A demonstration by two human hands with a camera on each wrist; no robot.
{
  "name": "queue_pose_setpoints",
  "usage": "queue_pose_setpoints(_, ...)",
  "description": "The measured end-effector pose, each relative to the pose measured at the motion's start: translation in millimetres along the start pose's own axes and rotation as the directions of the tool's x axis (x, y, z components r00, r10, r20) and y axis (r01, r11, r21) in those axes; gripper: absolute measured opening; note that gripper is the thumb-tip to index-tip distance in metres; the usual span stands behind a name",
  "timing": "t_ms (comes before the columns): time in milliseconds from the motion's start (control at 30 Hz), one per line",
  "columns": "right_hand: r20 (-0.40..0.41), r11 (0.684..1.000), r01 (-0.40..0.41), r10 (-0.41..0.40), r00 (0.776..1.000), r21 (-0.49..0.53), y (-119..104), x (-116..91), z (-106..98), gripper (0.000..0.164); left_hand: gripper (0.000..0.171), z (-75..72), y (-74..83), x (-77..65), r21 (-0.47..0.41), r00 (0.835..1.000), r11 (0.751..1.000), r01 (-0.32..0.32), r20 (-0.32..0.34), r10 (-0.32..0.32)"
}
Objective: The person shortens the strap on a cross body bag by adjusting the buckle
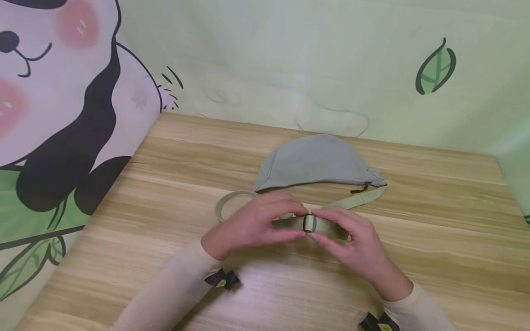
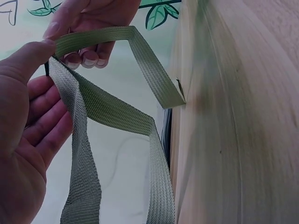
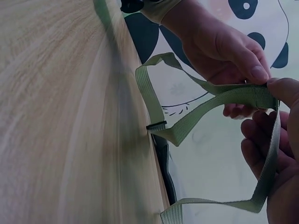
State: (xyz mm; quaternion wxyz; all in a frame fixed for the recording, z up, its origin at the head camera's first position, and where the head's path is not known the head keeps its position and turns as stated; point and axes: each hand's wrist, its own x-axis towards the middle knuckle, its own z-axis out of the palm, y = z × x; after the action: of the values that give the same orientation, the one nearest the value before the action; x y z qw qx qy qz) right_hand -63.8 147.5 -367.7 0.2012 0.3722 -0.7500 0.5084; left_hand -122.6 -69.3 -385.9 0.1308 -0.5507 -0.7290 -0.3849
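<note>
A grey-blue crescent-shaped waist bag [image 1: 314, 158] lies on the wooden table, its zipper edge towards me. Green webbing strap [image 1: 358, 199] runs from its ends up to both hands. At the strap's dark slider buckle [image 1: 309, 223], my left hand [image 1: 265, 220] pinches from the left between thumb and fingers. From the right, my right hand [image 1: 352, 234] pinches at the same buckle with thumb and index finger. In the left wrist view the strap [image 2: 112, 105] hangs in loops below the fingertips. The right wrist view shows the strap [image 3: 201, 112] doubled between the hands, with the buckle mostly hidden.
A black zipper pull [image 1: 358, 191] sits near the bag's right end. Behind the wooden table [image 1: 165, 184] rises a pale green wall [image 1: 269, 59] with a leaf drawing. On the left stands a panel with a panda picture [image 1: 95, 101].
</note>
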Motion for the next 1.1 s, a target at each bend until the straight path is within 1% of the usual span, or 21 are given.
queue_pose_setpoints(100,0.014,1.0,-0.014,0.015,1.0,-0.022,4,-3,-2,0.04,0.03,0.4,-0.2,0.2,-0.007,1.0,1.0,0.013,0.0,-0.013)
queue_pose_setpoints(267,0.028,0.995,-0.047,0.05,0.998,-0.088,21,-18,-5,0.046,0.029,-1.1,-1.4,-4.6,-0.002,1.0,1.0,0.03,-0.003,-0.031)
queue_pose_setpoints(367,0.03,0.99,-0.057,0.061,0.998,-0.126,31,-26,-7,0.046,0.029,-2.3,-2.5,-7.7,0.0,0.999,0.999,0.042,-0.005,-0.042)
queue_pose_setpoints(500,0.021,0.987,-0.043,0.047,0.999,-0.152,37,-32,-10,0.044,0.029,-4.2,-3.8,-10.5,-0.007,0.998,0.998,0.059,-0.008,-0.059)
queue_pose_setpoints(700,0.018,0.987,0.0,0.003,1.0,-0.161,39,-33,-12,0.04,0.029,-7.2,-4.4,-13.4,-0.033,0.997,0.997,0.068,-0.02,-0.068)
queue_pose_setpoints(833,0.005,0.987,0.004,-0.003,1.0,-0.16,39,-33,-12,0.037,0.029,-8.3,-4.6,-14.4,-0.045,0.997,0.996,0.071,-0.023,-0.072)
queue_pose_setpoints(967,-0.011,0.99,0.007,-0.008,1.0,-0.14,37,-32,-13,0.035,0.029,-8.8,-5.2,-15.6,-0.06,0.997,0.996,0.067,-0.029,-0.069)
queue_pose_setpoints(1100,-0.019,0.993,0.036,-0.039,0.999,-0.113,36,-31,-13,0.033,0.029,-9.1,-5.6,-17.3,-0.069,0.997,0.995,0.072,-0.025,-0.074)
